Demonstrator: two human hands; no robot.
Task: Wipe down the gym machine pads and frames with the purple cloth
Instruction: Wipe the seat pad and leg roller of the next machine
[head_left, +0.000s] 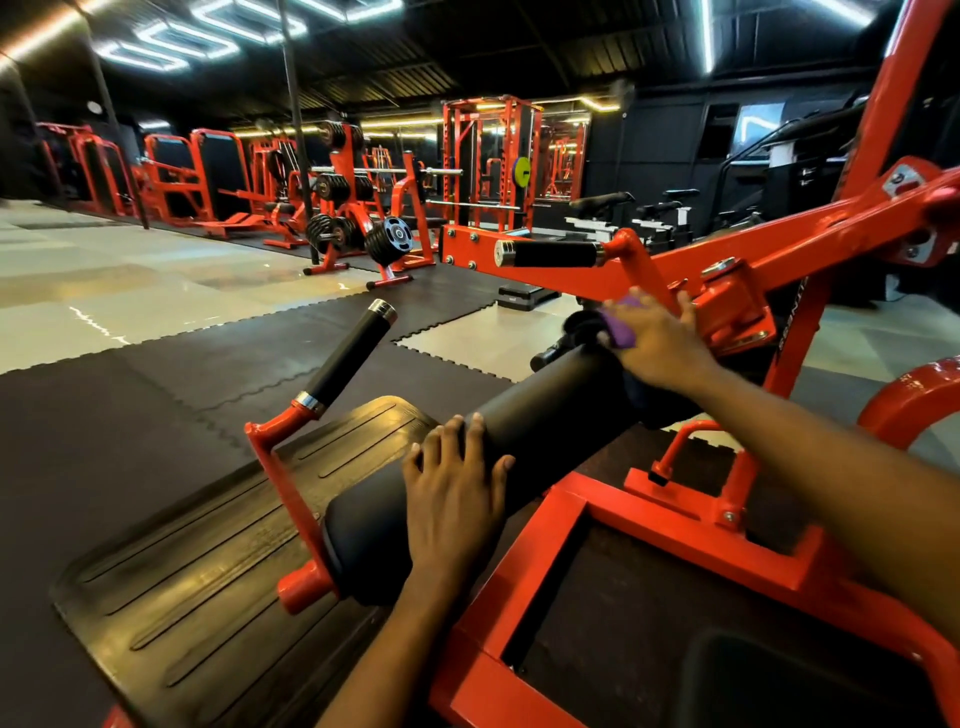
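Left hand (454, 488) lies flat and open on the black roller pad (524, 447), gripping nothing. Further along, right hand (657, 340) presses the bunched purple cloth (621, 330) against the pad's far end, beside the orange frame (727, 306).

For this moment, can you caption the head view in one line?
Left hand steadies the black roller pad while the right hand presses the purple cloth at its far end by the orange frame.
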